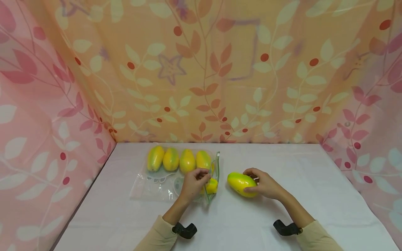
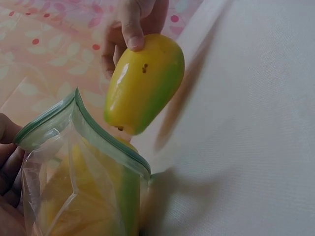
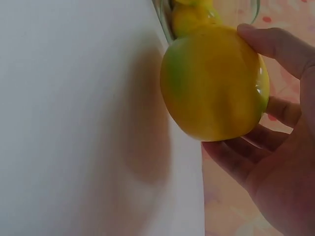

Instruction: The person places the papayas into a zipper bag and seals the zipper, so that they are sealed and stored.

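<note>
My right hand (image 1: 266,184) holds a glossy yellow-green papaya (image 1: 240,183) by its right end, fingers and thumb around it. A shadow beneath that papaya (image 3: 211,83) in the right wrist view shows it is raised off the table. My left hand (image 1: 192,184) pinches the rim of a clear zip bag (image 1: 142,188) at its right end. The bag's mouth with its green zip strip (image 2: 106,140) stands open towards the held papaya. Several more papayas (image 1: 171,159) lie inside in a row, and another papaya (image 1: 211,186) sits near the mouth, partly hidden by my left hand.
A white cloth covers the table (image 1: 298,167). Flower-patterned curtains (image 1: 204,87) stand along its back and both sides. A black wrist mount (image 1: 185,230) sits on my left wrist, and another black mount (image 1: 286,228) on my right.
</note>
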A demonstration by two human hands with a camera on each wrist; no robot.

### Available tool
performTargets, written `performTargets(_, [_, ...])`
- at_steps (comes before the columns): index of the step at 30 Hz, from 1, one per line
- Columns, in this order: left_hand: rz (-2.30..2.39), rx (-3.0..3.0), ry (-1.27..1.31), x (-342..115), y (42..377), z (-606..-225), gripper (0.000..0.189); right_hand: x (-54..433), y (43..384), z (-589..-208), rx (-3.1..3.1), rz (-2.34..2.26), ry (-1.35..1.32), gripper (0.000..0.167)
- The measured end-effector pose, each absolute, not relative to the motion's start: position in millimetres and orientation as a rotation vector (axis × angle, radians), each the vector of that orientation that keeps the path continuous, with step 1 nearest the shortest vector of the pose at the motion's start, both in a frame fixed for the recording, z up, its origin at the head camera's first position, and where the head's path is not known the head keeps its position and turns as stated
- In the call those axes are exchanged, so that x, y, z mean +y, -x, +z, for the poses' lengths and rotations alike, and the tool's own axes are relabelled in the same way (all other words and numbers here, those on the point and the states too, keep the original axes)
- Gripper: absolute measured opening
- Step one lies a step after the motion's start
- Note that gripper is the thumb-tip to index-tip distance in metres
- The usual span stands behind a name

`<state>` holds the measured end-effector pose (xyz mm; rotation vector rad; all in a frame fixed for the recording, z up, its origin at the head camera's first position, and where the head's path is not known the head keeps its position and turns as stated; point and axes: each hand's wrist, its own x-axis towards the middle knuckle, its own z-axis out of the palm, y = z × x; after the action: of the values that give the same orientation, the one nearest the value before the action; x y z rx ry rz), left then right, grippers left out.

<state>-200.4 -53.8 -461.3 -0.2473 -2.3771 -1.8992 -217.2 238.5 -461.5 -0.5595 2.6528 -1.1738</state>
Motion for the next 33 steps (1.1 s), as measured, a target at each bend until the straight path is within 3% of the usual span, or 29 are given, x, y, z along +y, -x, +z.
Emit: performTargets(33, [-1.897,-2.382,0.227,-45.1,202.2,-461.3,0.018,173.1,226.1,-459.9,2.473,-1.238,0.835,0.051])
